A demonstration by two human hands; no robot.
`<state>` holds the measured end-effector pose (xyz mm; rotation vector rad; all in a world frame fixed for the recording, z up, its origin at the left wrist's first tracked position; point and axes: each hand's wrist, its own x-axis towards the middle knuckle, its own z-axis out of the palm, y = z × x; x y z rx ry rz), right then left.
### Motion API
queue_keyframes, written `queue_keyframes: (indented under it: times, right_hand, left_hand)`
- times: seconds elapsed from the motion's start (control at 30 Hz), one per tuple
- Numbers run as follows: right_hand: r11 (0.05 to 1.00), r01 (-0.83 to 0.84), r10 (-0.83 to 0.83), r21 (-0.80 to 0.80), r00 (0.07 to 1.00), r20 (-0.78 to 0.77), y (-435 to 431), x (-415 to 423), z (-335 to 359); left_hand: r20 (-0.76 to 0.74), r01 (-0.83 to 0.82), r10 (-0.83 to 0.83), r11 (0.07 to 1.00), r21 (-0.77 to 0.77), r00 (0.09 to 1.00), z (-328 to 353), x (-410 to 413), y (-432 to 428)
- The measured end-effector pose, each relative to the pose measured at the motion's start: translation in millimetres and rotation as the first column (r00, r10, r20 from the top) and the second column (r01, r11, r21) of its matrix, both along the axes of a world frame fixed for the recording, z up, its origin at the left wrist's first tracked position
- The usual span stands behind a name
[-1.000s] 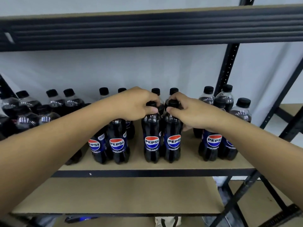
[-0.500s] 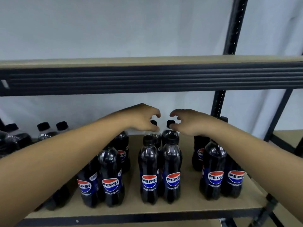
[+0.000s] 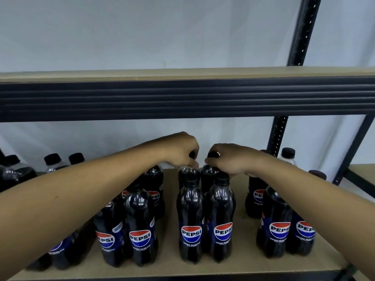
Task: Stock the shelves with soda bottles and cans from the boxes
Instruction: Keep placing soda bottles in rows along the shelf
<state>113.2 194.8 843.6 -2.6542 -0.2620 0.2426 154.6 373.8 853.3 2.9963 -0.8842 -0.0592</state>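
On the shelf (image 3: 246, 236), left grip (image 3: 180, 151) and right grip (image 3: 229, 159) each pinch a rear cap (image 3: 212, 154), apparently; bottles (image 3: 190, 220) stand stocked, with room left.

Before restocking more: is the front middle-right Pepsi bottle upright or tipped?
Upright: the bottle stands base-down on the shelf, cap on top, label level.

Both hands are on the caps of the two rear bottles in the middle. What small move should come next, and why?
Probably nudge the two rear bottles straight behind the front pair, then let go. The left hand and right hand pinch their caps, and they stand upright on the shelf.
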Motion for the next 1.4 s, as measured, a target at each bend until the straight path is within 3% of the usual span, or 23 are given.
queue_keyframes:
  times: [0.23, 0.43, 0.53, 0.8, 1.03, 1.4]
  right_hand:
    - [0.991, 0.052, -0.040, 0.125, 0.995, -0.094, -5.4, -0.8, 1.6]
    - [0.992, -0.109, 0.120, -0.063, 0.969, 0.215, -41.3, -41.4, 20.3]
    - [0.973, -0.170, 0.206, -0.156, 0.942, 0.264, -64.6, -71.2, 25.0]
    - [0.967, -0.072, 0.150, -0.246, 0.937, 0.316, -120.6, -123.2, 30.3]
    - [0.987, 0.055, -0.006, -0.152, 0.953, 0.303, -163.1, -141.8, 11.7]
    - [0.963, 0.213, -0.246, 0.163, 0.944, 0.219, -175.0, -118.3, -30.4]
  left_hand:
    - [0.031, -0.009, 0.009, 1.000, 0.016, 0.999, 0.2, -2.1, 6.0]
    - [0.148, 0.064, -0.050, 0.994, -0.090, 0.988, 19.8, -33.3, 5.5]
    - [0.187, 0.167, -0.159, 0.985, -0.028, 0.969, 23.7, -62.4, -5.7]
    - [0.203, 0.328, -0.314, 0.944, -0.039, 0.928, 25.9, -99.6, -60.0]
    - [0.170, 0.378, -0.360, 0.921, -0.089, 0.917, 15.8, -103.4, -107.7]
    - [0.048, 0.207, -0.201, 0.959, -0.196, 0.978, -26.2, -87.7, -148.9]
